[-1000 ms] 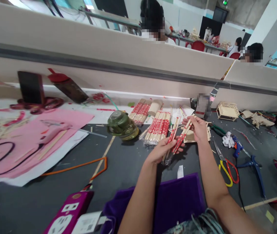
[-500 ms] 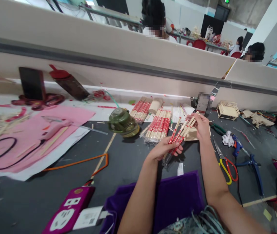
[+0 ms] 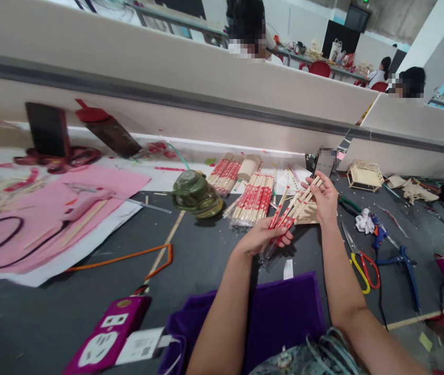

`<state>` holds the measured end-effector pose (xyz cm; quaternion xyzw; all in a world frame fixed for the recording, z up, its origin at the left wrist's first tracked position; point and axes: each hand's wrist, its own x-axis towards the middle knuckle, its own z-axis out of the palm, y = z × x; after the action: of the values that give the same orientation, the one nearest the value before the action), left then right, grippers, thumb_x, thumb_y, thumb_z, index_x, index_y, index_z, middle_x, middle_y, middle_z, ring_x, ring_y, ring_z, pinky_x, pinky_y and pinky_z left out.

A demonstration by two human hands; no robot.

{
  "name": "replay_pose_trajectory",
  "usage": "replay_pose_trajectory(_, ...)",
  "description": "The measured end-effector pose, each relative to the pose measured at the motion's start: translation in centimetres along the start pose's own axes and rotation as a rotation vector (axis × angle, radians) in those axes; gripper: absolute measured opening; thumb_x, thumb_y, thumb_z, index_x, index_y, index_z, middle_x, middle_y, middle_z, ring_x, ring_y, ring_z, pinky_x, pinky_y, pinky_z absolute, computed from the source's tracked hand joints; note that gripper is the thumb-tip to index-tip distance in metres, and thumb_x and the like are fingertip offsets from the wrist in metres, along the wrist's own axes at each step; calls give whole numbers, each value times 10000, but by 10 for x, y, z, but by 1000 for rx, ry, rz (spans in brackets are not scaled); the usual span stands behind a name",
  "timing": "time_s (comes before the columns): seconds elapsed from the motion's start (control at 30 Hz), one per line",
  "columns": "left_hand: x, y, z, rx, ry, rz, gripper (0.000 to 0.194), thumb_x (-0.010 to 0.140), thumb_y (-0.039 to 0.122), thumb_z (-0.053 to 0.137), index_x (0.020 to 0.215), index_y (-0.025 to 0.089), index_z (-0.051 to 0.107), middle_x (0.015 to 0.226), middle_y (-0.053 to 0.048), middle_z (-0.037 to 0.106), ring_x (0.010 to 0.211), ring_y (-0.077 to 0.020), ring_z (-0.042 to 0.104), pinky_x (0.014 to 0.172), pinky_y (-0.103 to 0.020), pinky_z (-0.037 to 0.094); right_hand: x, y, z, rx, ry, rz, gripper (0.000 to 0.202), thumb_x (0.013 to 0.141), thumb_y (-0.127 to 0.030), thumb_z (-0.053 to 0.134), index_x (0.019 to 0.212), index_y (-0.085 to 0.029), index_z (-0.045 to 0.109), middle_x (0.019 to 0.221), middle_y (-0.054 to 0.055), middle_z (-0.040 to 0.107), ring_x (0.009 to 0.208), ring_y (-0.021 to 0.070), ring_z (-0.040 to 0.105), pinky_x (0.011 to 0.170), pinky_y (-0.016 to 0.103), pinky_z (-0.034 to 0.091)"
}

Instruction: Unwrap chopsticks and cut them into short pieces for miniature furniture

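My left hand is closed around the lower part of a fanned bunch of wooden chopsticks with red patterned bands and clear plastic at the bottom. With its fingers pinched, my right hand grips the upper ends of some of these chopsticks. Just behind my left hand lies a plastic pack of chopsticks with the same red bands. Another pack sits further back beside a cardboard tube. Partly hidden by my right hand, a stack of plain wooden sticks rests on the dark table.
Left of the packs stands a green-lidded glass jar. Scissors, blue pliers and a blue glue gun lie right of my right arm. A pink glue gun and a magenta power strip are at left.
My right hand has shifted very slightly at the chopstick tips, its fingers a little more raised. My left hand keeps its hold. The view has tilted slightly.
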<state>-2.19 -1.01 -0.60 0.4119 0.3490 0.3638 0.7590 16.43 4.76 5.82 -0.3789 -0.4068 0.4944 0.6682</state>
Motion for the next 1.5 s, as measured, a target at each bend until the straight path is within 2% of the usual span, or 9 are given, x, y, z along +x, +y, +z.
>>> replay_pose_trajectory(0.17,0,0,0,4,-7,-6,409,682,387,871,892,107,660,776,-135,762,635,-200,727,569,-257,577,-1,1,0,-7,9,9,504,686,-382,812,1124,-223,620,1008,45,757,924,252,757,792,397,624)
replay_pose_trajectory(0.33,0,-1,1,-3,-1,-2,393,682,377,869,887,112,663,773,-135,763,636,-203,730,560,-257,575,-5,0,0,42,-33,-1,642,702,-351,809,1280,-260,547,1034,43,753,965,257,749,818,413,613)
replay_pose_trajectory(0.4,0,-1,1,-7,-2,-9,398,678,375,872,887,111,661,775,-137,764,638,-205,733,556,-254,573,-6,-1,1,52,-43,0,642,703,-338,812,1283,-254,547,1029,45,755,960,256,751,833,419,609)
replay_pose_trajectory(0.67,0,-2,0,-10,-13,-38,429,670,385,879,907,109,650,797,-142,767,664,-214,742,560,-258,583,-7,-1,5,78,-41,45,588,699,-340,819,1219,-240,565,999,48,776,985,268,749,864,445,602)
replay_pose_trajectory(0.8,0,-3,0,-9,-16,-39,445,672,380,880,934,113,639,801,-140,769,670,-220,744,556,-261,586,-7,4,6,70,-46,123,385,714,-361,799,1024,-198,641,921,67,789,964,282,757,819,422,618)
replay_pose_trajectory(0.9,-1,-1,2,-13,-28,-30,455,681,390,875,939,111,627,796,-139,768,667,-217,743,557,-257,583,-6,5,5,61,-32,129,326,706,-364,801,942,-192,656,887,65,791,947,277,762,794,397,628)
replay_pose_trajectory(1.07,-3,2,6,-25,-42,-36,481,713,447,847,960,111,607,801,-137,770,668,-214,743,563,-256,582,-6,6,3,41,-28,158,310,702,-368,808,909,-197,652,872,56,790,945,260,763,790,366,632)
replay_pose_trajectory(1.33,-1,0,9,-35,-23,-48,468,702,395,864,985,121,612,823,-117,773,682,-197,739,601,-261,592,-12,10,5,16,-56,192,348,666,-399,837,887,-202,653,875,57,793,918,262,766,772,370,640)
replay_pose_trajectory(1.5,0,-1,7,-25,-30,-47,444,700,390,865,949,117,618,806,-121,771,653,-191,732,567,-254,585,-9,9,3,-2,-51,187,364,670,-403,835,903,-197,644,882,61,789,923,259,766,762,362,641)
